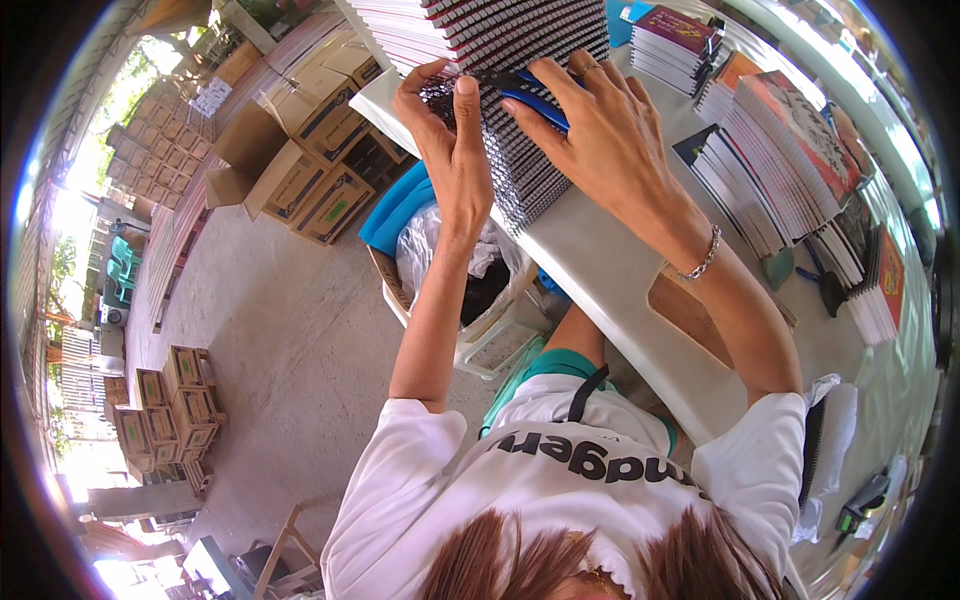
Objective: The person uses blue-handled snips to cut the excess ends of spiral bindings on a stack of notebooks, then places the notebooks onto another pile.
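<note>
A tall stack of spiral-bound notebooks [500, 40] lies on its side along a white table [600, 270], black wire spines facing me. My left hand [450, 130] presses its fingers against the spines at the stack's near end. My right hand [590, 120] rests on the same stack, gripping a blue-handled tool [535, 95] against the spines. A chain bracelet [700, 260] circles the right wrist.
More notebook stacks [770, 160] stand on the table to the right, with a dark tool [825, 285] beside them. Below the table edge sits a plastic bin with a bag [450, 260]. Open cardboard boxes [300, 150] and stacked cartons [170, 410] fill the concrete floor [290, 350] at left.
</note>
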{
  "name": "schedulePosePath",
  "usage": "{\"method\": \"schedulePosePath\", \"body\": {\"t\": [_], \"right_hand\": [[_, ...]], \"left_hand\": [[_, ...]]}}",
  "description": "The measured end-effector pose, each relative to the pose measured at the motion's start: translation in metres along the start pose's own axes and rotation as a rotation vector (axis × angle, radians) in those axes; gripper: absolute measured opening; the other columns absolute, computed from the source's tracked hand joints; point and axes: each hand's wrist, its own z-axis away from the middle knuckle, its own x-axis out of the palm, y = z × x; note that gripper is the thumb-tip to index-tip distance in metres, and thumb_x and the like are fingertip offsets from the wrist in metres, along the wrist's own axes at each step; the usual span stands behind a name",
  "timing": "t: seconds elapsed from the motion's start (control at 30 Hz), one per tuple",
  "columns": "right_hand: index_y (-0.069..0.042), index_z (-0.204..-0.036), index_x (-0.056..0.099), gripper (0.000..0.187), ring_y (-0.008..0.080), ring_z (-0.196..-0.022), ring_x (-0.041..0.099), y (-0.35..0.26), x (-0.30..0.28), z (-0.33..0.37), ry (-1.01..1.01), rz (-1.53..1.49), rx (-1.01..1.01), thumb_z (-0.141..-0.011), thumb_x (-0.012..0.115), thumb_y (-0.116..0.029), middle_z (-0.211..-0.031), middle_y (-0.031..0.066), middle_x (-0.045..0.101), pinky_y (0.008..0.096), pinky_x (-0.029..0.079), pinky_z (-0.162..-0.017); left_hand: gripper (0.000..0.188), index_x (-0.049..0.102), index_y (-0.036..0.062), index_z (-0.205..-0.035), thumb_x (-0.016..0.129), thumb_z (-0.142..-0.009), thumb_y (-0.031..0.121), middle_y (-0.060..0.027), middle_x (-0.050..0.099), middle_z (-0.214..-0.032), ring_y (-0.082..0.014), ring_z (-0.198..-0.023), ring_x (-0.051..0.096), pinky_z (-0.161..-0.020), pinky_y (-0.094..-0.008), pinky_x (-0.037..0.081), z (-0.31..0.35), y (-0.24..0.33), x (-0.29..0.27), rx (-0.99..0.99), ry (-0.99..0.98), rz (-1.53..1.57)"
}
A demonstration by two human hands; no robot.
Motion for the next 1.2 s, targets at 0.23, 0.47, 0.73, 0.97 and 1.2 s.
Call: {"method": "schedulePosePath", "body": {"t": [0.23,0.47,0.73,0.97,1.2], "right_hand": [[-0.007,-0.101,0.065,0.032,0.0278,-0.079,0.068,-0.009,-0.013,-0.016,-0.434,-0.171,0.235,-0.089,0.065,-0.037,-0.091,0.0152,0.067,0.0436,0.055,-0.072],[-0.007,-0.103,0.064,0.033,0.0288,-0.082,0.067,0.001,-0.004,0.007,-0.089,-0.122,0.086,-0.09,0.064,-0.037,-0.089,0.0141,0.065,0.045,0.053,-0.073],[-0.007,-0.106,0.065,0.038,0.0313,-0.095,0.06,0.002,0.009,0.009,-0.043,-0.026,0.023,-0.089,0.064,-0.042,-0.105,0.0188,0.062,0.046,0.047,-0.084],[-0.009,-0.101,0.065,0.033,0.0275,-0.073,0.069,-0.001,0.005,0.001,-0.146,-0.09,0.056,-0.088,0.065,-0.039,-0.08,0.0144,0.067,0.0404,0.055,-0.061],[-0.008,-0.103,0.064,0.036,0.0269,-0.074,0.067,0.004,-0.001,0.015,-0.138,-0.066,0.085,-0.088,0.065,-0.04,-0.085,0.0139,0.066,0.0409,0.054,-0.065]], "left_hand": [[0.031,0.046,0.0094,-0.119,0.042,-0.104,0.036,-0.0008,0.046,-0.104,-0.0083,-0.094,0.042,-0.085,-0.024,0.037,0.001,0.003,-0.003,-0.048,-0.018,0.006],[0.041,0.045,0.0053,-0.117,0.035,-0.104,0.043,-0.0073,0.044,-0.105,-0.0144,-0.095,0.039,-0.092,-0.0316,0.035,0.0,-0.004,-0.005,0.028,0.039,0.021],[0.037,0.046,0.0108,-0.119,0.049,-0.1,0.043,-0.0009,0.043,-0.108,-0.0091,-0.095,0.041,-0.088,-0.0258,0.035,0.007,0.001,-0.002,-0.019,-0.003,-0.009],[0.025,0.051,0.0073,-0.108,0.05,-0.102,0.031,0.0038,0.047,-0.094,-0.004,-0.079,0.039,-0.072,-0.0204,0.034,0.007,-0.009,-0.001,0.031,0.015,0.029],[0.038,0.049,0.0058,-0.106,0.038,-0.104,0.042,-0.0017,0.044,-0.096,-0.0119,-0.09,0.039,-0.089,-0.029,0.034,0.01,-0.006,0.0,-0.131,0.061,0.142]]}}
